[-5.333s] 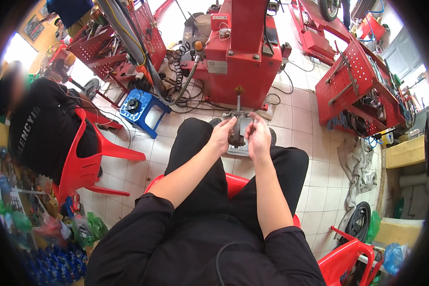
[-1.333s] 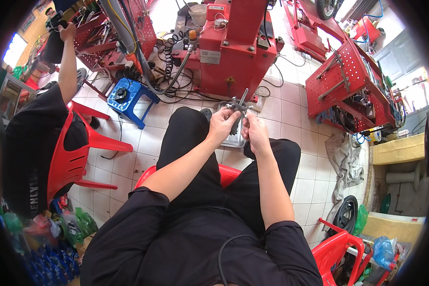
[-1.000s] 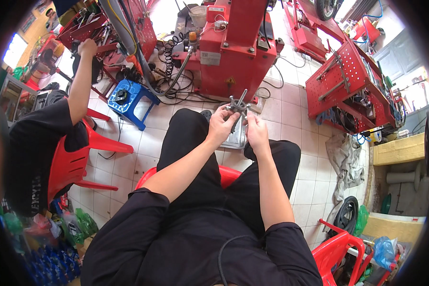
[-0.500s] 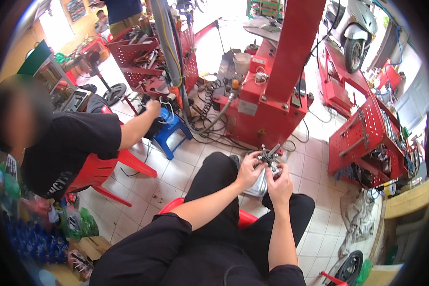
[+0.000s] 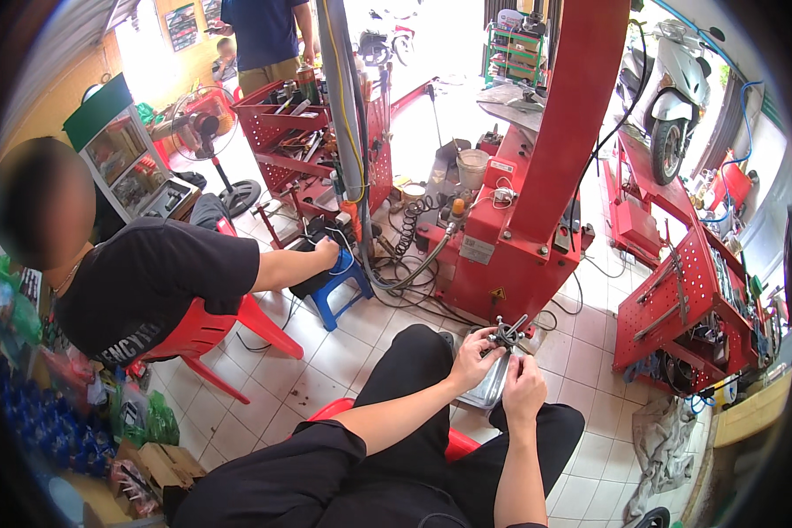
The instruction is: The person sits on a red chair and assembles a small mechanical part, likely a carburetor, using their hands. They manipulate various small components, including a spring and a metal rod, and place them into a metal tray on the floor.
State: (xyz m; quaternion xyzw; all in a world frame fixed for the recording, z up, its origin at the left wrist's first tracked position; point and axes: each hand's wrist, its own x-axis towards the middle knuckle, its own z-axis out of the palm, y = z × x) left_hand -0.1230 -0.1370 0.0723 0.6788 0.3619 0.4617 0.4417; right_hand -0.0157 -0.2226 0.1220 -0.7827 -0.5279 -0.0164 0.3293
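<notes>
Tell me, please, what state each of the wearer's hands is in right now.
Left hand: closed on a metal part.
Right hand: curled close to that part; whether it grips anything cannot be told.

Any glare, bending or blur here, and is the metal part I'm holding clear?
Head view: glare whitens the opening behind the red machine; straight edges bend near the dark rim; the seated person's head is blurred; the metal part is too small for fine detail.

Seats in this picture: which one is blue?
The small stool in front of the seated co-worker. It is blue, while that person's chair and the seat under the camera wearer are both red.
</notes>
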